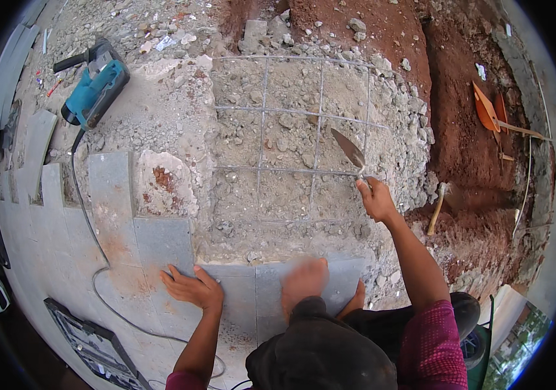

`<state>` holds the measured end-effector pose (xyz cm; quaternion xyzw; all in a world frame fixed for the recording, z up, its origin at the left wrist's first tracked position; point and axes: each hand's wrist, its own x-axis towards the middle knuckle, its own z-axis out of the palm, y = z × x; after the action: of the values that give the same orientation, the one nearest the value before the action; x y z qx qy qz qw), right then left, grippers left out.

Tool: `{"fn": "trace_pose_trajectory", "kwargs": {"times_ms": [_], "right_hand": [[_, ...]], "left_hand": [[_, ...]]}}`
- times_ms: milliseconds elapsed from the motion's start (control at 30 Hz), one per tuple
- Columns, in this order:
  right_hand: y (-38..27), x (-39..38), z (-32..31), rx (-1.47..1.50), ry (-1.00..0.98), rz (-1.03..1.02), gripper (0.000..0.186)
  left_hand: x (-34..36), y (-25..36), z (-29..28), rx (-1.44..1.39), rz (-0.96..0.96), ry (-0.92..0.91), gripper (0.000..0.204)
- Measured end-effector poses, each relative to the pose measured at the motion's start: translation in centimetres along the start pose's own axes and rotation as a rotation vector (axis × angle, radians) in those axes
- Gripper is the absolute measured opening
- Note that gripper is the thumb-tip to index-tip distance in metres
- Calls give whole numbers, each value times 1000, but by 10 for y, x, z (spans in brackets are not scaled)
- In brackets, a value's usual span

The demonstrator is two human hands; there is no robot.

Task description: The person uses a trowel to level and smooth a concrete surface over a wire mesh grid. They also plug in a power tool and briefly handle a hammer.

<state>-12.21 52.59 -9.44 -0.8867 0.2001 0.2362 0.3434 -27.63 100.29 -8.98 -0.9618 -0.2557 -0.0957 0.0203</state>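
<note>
My right hand [374, 200] grips the handle of a pointed trowel [349, 148], its blade angled up and left over a wire mesh grid [265, 108] on rubble. My left hand [193, 286] is spread with fingers apart on grey paving tiles [161, 242] beside the broken edge of the bed. My bare feet [304, 279] are on the tiles between my arms, partly blurred.
A teal-and-black power tool [96, 91] lies upper left, its cord trailing across the paving. A red-soil trench [456, 117] runs along the right, with orange digging tools [486, 107] and a wooden handle [435, 211]. A black open case [92, 341] lies lower left.
</note>
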Motion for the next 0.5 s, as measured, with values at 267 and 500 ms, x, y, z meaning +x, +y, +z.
{"fn": "trace_pose_trajectory", "kwargs": {"times_ms": [267,500], "right_hand": [[-59,63,1,430,-200,183,51],[-40,34,2,689,-158,277,49]], "left_hand": [[-2,2,-1,-6,-4,-13,71],[-2,-1,-7,40,18,15,70]]}}
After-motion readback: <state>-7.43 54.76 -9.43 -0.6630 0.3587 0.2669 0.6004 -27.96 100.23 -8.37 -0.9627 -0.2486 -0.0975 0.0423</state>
